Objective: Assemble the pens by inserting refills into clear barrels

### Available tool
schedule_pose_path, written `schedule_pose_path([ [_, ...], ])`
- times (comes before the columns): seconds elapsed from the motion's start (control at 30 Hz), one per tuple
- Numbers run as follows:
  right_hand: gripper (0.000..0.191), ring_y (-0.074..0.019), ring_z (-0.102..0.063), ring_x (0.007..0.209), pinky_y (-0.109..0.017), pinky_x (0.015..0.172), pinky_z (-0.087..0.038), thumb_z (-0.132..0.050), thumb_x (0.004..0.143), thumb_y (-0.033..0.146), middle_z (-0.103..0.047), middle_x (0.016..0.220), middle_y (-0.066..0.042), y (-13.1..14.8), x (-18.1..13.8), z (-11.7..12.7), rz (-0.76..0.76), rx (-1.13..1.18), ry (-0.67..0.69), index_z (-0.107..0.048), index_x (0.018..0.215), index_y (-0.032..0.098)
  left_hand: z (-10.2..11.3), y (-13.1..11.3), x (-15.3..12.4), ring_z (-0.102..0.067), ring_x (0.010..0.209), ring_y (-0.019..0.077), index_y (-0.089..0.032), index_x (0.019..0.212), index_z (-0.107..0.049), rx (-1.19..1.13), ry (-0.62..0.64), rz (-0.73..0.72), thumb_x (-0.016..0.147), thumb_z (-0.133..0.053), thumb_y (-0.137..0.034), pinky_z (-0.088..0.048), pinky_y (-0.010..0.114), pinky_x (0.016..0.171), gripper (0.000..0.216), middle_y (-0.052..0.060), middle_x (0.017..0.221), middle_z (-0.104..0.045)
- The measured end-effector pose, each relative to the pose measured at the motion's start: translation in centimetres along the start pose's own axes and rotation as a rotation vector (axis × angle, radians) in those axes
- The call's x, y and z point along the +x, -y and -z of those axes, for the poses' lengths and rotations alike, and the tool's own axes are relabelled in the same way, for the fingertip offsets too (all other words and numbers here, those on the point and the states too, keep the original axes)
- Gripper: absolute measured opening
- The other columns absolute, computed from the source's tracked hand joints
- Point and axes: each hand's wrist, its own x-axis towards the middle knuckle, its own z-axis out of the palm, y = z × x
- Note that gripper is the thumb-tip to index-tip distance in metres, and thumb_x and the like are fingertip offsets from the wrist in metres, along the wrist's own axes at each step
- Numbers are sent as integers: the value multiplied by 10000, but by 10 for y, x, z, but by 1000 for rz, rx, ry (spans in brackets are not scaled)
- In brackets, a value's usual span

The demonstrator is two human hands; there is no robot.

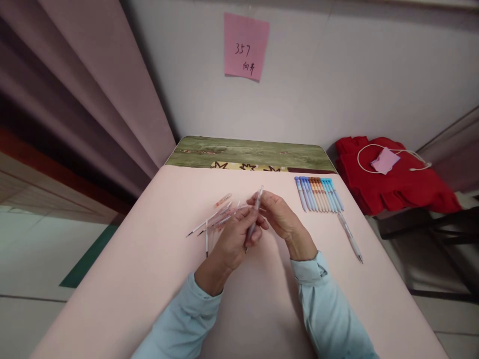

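Observation:
A clear, pale pen stands tilted between my two hands over the middle of the table. My left hand grips its lower part, fingers wrapped round the barrel. Around the upper end, my right hand has its fingers pinched in; its exact contact is partly hidden. White pen refills with dark tips lie in a loose pile beside and partly behind my left hand, among clear pinkish tubes. Just beyond the pile is a small clear piece with orange-red marks.
To the right lies a neat row of blue, brown-topped and turquoise pens, with a single clear pen below it. The table has a pale pink cover. Red cloth with a white cord sits beyond its right edge. A pink note hangs on the wall.

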Motion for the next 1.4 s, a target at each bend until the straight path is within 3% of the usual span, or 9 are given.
schedule_pose_path([
  [0.1, 408, -160, -631, 789, -246, 623, -478, -792, 717, 531, -736, 980, -72, 4, -2, 0, -30, 53, 52, -755, 966, 210, 1, -1, 0, -413, 391, 37, -107, 726, -625, -11, 2, -2, 820, -659, -464, -178, 205, 380, 370, 59, 676, -647],
  [0.27, 309, -106, -498, 533, -219, 410, -312, -794, 738, 468, -711, 808, -42, 3, -3, 3, -36, 76, 94, -735, 869, 194, -1, -3, -1, -424, 394, 43, -124, 833, -635, -49, 16, 36, 828, -654, -501, -178, 204, 378, 377, 52, 704, -659],
  [0.47, 307, -118, -545, 596, -222, 491, -405, -817, 714, 463, -680, 746, -29, 1, 0, 0, -3, 28, 41, -690, 763, 188, -2, 2, 0, -367, 377, 2, -145, 772, -554, -11, -38, -13, 746, -776, -437, -153, 168, 367, 367, -10, 705, -622],
  [0.73, 382, -38, -392, 391, -224, 372, -345, -774, 767, 483, -737, 914, -50, 3, -3, 0, -48, 94, 107, -736, 1001, 184, -3, 2, 0, -362, 350, 23, -114, 730, -607, 34, -8, -22, 869, -586, -457, -152, 179, 360, 371, 47, 634, -646],
  [1.0, 316, -46, -357, 386, -192, 299, -244, -812, 735, 440, -659, 682, 1, 2, -2, 2, -49, 126, 77, -724, 866, 167, -4, 2, -1, -479, 438, 54, -130, 812, -610, -100, 61, 65, 863, -592, -440, -262, 170, 393, 314, 72, 738, -685],
  [1.1, 338, -84, -539, 532, -187, 398, -369, -837, 702, 454, -702, 779, -23, 3, 0, 5, -14, 149, -26, -731, 865, 178, 2, 0, -2, -619, 589, 110, -118, 842, -647, -96, 152, 133, 854, -619, -402, -433, 198, 515, 286, 109, 852, -716],
  [1.17, 345, -119, -628, 711, -205, 590, -489, -855, 683, 446, -715, 819, -31, 4, 1, 8, 30, 156, -106, -745, 872, 179, 8, -1, -1, -668, 666, 150, -113, 888, -675, -45, 184, 168, 871, -621, -428, -515, 254, 627, 320, 120, 878, -727],
  [1.23, 348, -132, -644, 804, -231, 738, -513, -847, 698, 448, -719, 833, -32, 4, 1, 9, 54, 140, -128, -759, 899, 178, 13, -2, -1, -674, 658, 160, -115, 924, -690, -5, 188, 183, 872, -639, -438, -540, 293, 667, 331, 111, 845, -731],
  [1.4, 366, -112, -609, 668, -244, 631, -501, -809, 743, 449, -714, 859, -30, 6, -4, 6, -29, 71, 70, -758, 995, 188, 16, -3, 0, -635, 573, 122, -121, 888, -700, -4, 131, 113, 831, -709, -407, -514, 256, 608, 291, 76, 776, -727],
])
